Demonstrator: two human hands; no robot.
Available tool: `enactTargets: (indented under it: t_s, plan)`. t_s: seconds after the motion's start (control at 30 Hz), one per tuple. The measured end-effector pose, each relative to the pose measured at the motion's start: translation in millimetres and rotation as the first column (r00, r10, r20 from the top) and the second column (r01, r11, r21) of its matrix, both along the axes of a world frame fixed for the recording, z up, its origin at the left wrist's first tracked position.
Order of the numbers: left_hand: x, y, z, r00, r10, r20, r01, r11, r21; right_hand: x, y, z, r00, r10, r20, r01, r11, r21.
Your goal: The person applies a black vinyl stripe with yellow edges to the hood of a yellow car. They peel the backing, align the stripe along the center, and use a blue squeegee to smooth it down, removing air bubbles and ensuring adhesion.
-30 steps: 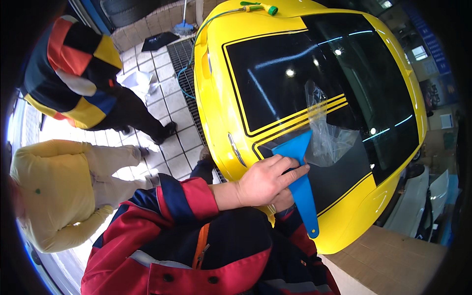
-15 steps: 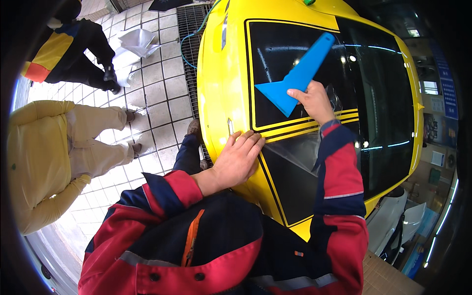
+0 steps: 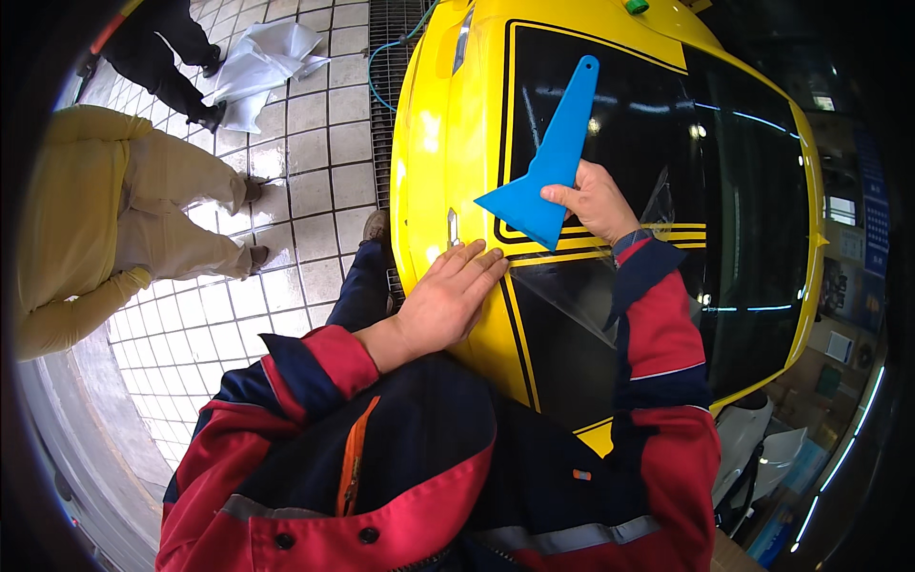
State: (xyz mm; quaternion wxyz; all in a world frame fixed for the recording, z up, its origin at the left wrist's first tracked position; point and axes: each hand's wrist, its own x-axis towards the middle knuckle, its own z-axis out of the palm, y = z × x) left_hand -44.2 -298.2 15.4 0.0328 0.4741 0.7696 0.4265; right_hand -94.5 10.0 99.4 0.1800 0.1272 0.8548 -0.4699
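Note:
Held in my right hand (image 3: 600, 204) is a blue plastic squeegee (image 3: 556, 148). Its wide, slanted blade points left and toward me, over the yellow stripes, while its long handle with a hole at the end reaches away. Whether the blade touches the surface I cannot tell. Flat on the yellow car body (image 3: 427, 153) lies my left hand (image 3: 446, 303), its fingertips by the corner of the striped black panels (image 3: 624, 114). A clear film (image 3: 583, 303) spreads over the nearer panel, with a loose, raised fold (image 3: 660, 202) beside my right wrist.
A dark rear window (image 3: 748, 229) lies right of the panels. At left stand a person in yellow and beige (image 3: 181, 200) and another in dark trousers (image 3: 170, 71). Crumpled sheeting (image 3: 272, 62) lies on the tiled floor (image 3: 319, 181), near a floor grate (image 3: 383, 162) and a teal hose (image 3: 374, 84).
The squeegee has swung more upright and its blade has come nearer my left hand. My left hand stays on the car. The view has shifted, and the person in dark trousers appears higher.

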Motion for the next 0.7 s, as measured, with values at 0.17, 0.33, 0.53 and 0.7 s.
enactTargets:
  t_s: [0.17, 0.33, 0.53, 0.7]
  plan:
    - [1.3, -3.5, -2.7, 1.000, -0.002, -0.017, 0.002, 1.000, 0.001, 7.0, -14.0, -9.2, 0.996, 0.040, 0.076, -0.036, 0.998, -0.058]
    - [2.6, -6.1, -9.6, 0.999, -0.012, -0.034, 0.012, 1.000, -0.003, 11.7, -8.6, -12.9, 0.973, -0.221, -0.067, 0.209, 0.966, -0.151]
    - [3.6, -8.4, -14.9, 0.999, -0.032, -0.034, 0.032, 0.999, -0.001, 13.7, -20.5, -22.3, 1.000, 0.019, 0.020, -0.018, 0.999, -0.038]
    - [0.4, -8.5, -14.7, 0.998, -0.022, -0.056, 0.022, 1.000, -0.006, 16.3, -21.5, -22.4, 0.999, 0.013, 0.040, -0.008, 0.992, -0.130]
